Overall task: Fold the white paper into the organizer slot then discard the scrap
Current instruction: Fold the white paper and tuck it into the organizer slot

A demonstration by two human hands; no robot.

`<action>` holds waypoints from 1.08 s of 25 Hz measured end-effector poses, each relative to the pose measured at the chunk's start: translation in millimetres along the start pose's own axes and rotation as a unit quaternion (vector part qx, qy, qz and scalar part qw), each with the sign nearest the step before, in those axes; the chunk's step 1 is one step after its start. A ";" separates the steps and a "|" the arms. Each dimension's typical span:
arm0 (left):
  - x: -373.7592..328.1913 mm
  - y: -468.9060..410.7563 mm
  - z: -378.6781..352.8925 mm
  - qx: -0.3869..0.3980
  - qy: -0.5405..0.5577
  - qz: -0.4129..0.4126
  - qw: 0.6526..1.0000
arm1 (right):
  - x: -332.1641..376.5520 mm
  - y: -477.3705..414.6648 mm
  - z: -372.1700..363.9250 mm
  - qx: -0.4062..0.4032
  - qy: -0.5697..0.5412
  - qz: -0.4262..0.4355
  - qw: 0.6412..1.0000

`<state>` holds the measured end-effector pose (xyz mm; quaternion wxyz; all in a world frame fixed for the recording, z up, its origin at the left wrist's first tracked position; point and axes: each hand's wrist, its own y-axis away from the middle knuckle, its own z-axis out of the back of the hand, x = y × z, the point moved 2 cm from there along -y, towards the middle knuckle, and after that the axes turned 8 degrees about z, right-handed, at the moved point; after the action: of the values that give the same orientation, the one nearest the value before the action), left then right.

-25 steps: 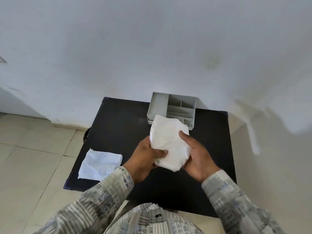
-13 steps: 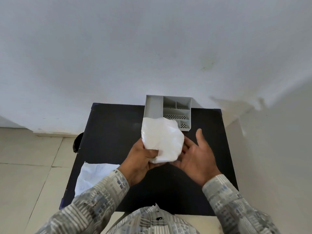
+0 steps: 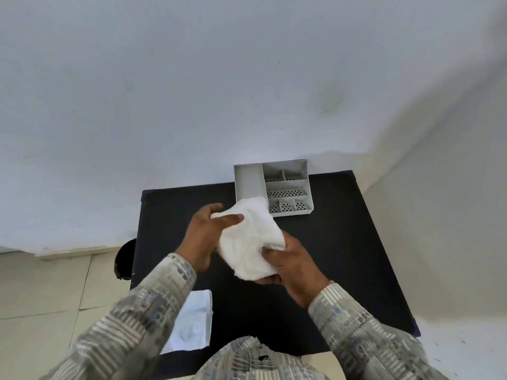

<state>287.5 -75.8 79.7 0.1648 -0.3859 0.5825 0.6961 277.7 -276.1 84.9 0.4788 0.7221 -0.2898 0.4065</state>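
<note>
A crumpled white paper is held above the middle of the black table. My left hand grips its upper left edge, thumb on top. My right hand holds its lower right side from below, fingers curled into it. The grey organizer stands at the table's far edge against the wall, with one long slot on its left and several small perforated compartments on its right. The paper's top corner overlaps the organizer's near left corner in the view.
A second creased white sheet lies at the table's near left corner, partly under my left sleeve. A dark round object sits on the tiled floor left of the table. A white wall stands right behind the table.
My right hand, open beside the paper half a second ago, has closed on its lower right side. My left hand has shifted up to the paper's top left edge. The camera has moved closer.
</note>
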 end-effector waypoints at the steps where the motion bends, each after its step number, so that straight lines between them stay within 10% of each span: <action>1: -9.5 -9.7 11.0 -0.004 -0.009 -0.002 1.000 | 0.8 1.4 -5.1 0.017 0.020 -0.002 1.000; 10: -31.3 -41.7 30.6 0.151 -0.263 -0.015 0.953 | -13.3 8.9 -21.0 0.005 0.006 0.002 1.000; 16: 0.0 -78.8 5.3 0.033 -0.027 0.052 0.998 | -34.3 3.1 -3.6 -0.118 -0.114 -0.043 0.985; 20: 31.5 -128.5 -24.0 0.042 0.152 0.239 0.958 | -49.5 2.9 24.9 -0.203 -0.258 -0.105 0.939; 27: 57.3 -171.1 -67.7 0.003 0.278 0.249 0.928 | -59.7 1.1 66.5 -0.218 -0.268 -0.118 0.931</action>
<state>390.0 -106.2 -80.6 -0.1814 -0.4057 0.6846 0.5777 267.4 -336.4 19.8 0.5737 0.7109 -0.4016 0.0646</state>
